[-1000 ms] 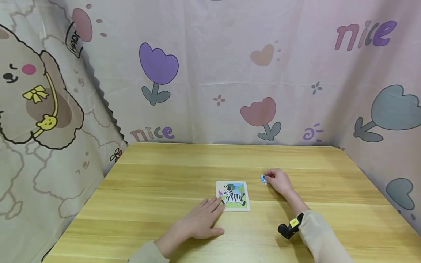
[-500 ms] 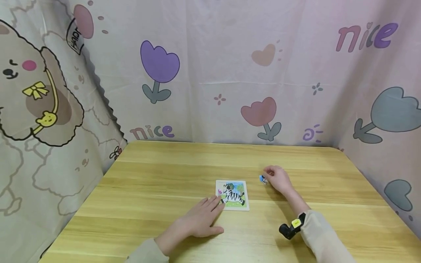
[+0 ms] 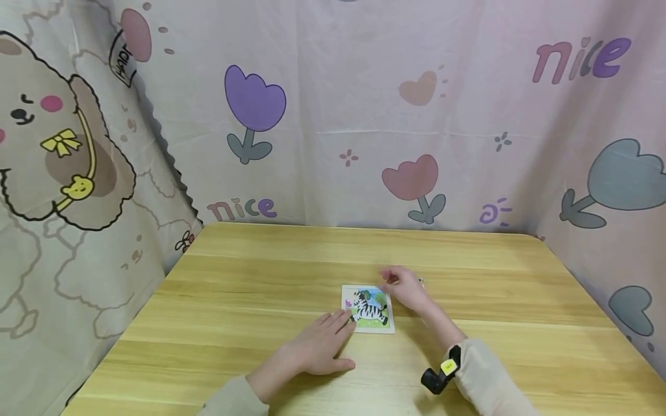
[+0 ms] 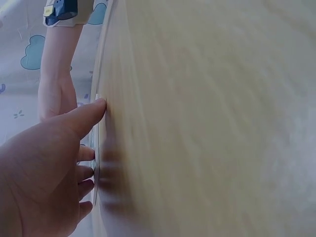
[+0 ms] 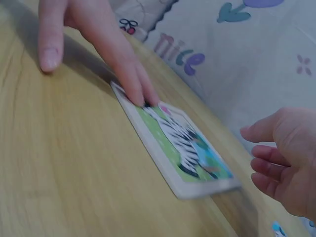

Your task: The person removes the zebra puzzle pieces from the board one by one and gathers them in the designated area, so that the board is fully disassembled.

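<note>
"Resting on the near left edge of the puzzle (image 3: 370, 315) in the head view, is that the left hand (image 3: 318, 346)?"

"Yes, laid flat, fingers straight and the thumb out to the side. The puzzle lies on the table (image 3: 250, 277), zebra side up."

"And the right hand (image 3: 408, 289)?"

"At the puzzle's far right corner, fingers loosely bent. From that view alone I cannot tell whether it touches."

"What peeks out to the right of the puzzle?"

"A piece (image 3: 422, 282), mostly hidden behind the right hand. The camera (image 3: 439, 374) on the right wrist sits to the right of the puzzle and nearer the person. Cloth (image 3: 333, 98) printed with flowers hangs beyond the puzzle."

"What does the left wrist view add?"

"The puzzle is edge-on, a thin strip, with the left thumb in front of it and the other fingertips on its far side. The right hand is past the left one, its fingers hidden."

"And the right wrist view?"

"The right hand is just off the puzzle's corner, thumb tip apart from the bent fingers. Two left fingertips press the puzzle's opposite end. Past that near corner, the piece is cut off by the bottom edge."
</note>
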Tool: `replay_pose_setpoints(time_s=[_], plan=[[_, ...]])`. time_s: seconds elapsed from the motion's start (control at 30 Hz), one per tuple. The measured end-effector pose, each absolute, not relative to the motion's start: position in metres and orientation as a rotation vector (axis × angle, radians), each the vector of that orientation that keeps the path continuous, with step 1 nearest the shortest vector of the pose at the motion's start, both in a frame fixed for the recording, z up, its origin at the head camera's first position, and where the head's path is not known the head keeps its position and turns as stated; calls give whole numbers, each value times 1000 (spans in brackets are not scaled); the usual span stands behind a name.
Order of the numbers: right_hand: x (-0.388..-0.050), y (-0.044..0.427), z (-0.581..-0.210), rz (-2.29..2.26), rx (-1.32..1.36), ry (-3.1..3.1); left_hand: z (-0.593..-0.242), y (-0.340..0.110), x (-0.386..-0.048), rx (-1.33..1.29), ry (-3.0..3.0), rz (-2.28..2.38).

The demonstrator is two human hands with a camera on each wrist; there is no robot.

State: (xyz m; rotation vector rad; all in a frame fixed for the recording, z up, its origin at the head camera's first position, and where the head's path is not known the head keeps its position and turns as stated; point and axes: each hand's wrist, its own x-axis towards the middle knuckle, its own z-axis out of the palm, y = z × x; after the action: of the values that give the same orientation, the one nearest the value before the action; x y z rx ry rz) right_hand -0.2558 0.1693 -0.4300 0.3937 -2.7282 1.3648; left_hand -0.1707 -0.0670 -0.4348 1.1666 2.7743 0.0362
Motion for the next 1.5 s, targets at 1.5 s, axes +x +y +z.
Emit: replay_pose_setpoints(time_s=[1.5], plan=[[-259,129,-439,1059,695,-2996,-435,-67,-173,1193,2773,25]])
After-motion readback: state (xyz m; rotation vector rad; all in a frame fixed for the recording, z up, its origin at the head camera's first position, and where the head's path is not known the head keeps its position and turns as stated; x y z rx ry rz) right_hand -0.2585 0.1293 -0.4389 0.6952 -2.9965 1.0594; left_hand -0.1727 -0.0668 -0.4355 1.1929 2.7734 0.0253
